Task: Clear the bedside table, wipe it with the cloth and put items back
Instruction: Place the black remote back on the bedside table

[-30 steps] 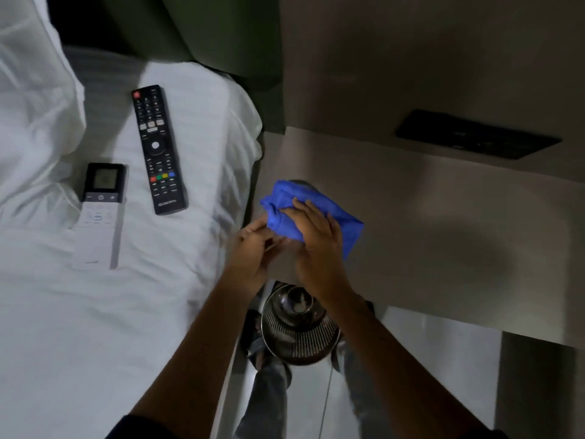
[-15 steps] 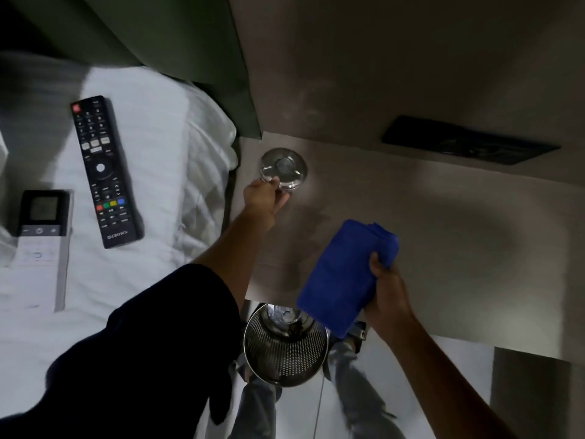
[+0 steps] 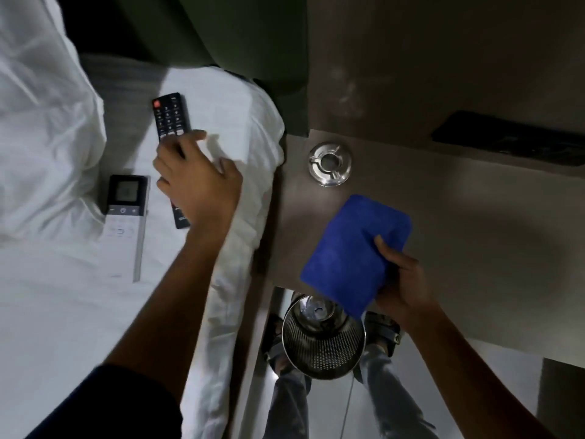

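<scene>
My left hand (image 3: 198, 182) lies over the middle of the black remote (image 3: 169, 115) on the white bed (image 3: 79, 312), thumb on one side and fingers on the other; the remote still rests flat on the sheet. A white remote with a small screen (image 3: 126, 217) lies just left of it. My right hand (image 3: 402, 280) grips a folded blue cloth (image 3: 351, 251) by its right edge, above the front edge of the brown bedside table (image 3: 474, 232). A round metal ashtray (image 3: 330, 164) stands at the table's back left corner.
A perforated metal bin (image 3: 323, 343) stands on the floor below the table's front edge, between my feet. A black panel (image 3: 506, 141) is set in the wall behind the table. A green headboard (image 3: 237, 42) and a white pillow (image 3: 41, 122) are at the upper left.
My left hand let go of the ashtray on the table and swung left onto the black remote on the bed. My right hand stays on the blue cloth near the table's front.
</scene>
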Demonstrator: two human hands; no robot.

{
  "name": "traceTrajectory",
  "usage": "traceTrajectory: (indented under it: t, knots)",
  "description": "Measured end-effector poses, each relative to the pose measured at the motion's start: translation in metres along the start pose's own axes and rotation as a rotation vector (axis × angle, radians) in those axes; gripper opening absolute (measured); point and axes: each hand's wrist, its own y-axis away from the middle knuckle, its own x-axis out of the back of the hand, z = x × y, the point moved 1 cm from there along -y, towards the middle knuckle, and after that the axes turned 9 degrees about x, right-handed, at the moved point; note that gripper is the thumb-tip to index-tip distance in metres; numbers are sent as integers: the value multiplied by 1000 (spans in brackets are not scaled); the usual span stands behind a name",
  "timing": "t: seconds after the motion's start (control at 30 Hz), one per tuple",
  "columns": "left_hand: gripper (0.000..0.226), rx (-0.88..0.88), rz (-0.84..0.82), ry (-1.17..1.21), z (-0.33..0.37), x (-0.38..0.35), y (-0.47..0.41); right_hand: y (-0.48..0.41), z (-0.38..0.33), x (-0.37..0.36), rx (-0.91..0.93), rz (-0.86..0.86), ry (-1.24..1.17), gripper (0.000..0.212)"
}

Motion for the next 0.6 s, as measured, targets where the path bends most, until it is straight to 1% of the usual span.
traceTrajectory:
  t: [0.07, 0.17, 0.2, 0.27, 0.3, 0.33, 0.4, 0.47, 0.53, 0.6]
  knots:
    - [58, 139, -79, -110, -12, 1, -15, 1, 10, -7, 7, 21, 50, 29]
    - [60, 177, -127, -54, -21, -2, -17, 5, 17, -12, 26, 24, 126, 27]
    - [64, 191, -144, 17, -22, 0, -16, 6, 18, -13, 30, 25, 146, 29]
    - [76, 287, -236, 234, -20, 7, -11, 9, 17, -16, 53, 49, 197, 31]
    - [78, 335, -291, 350, -19, 11, -4, 9, 14, -18, 75, 86, 247, 33]
    - [73, 362, -348, 447, -17, 15, 7, 9, 10, -20, 109, 128, 312, 36]
    - [57, 397, -524, 605, -11, 21, 40, 9, -5, -30, 238, 208, 514, 38]
    - [50, 482, -810, 810, -5, 21, 81, 6, -26, -44, 461, 255, 804, 32]
    - [45, 561, -1093, 937, -4, 17, 120, -1, -45, -61, 712, 233, 1122, 28]
    - [40, 594, -1315, 951, -4, 9, 152, -11, -58, -69, 848, 194, 1400, 35]
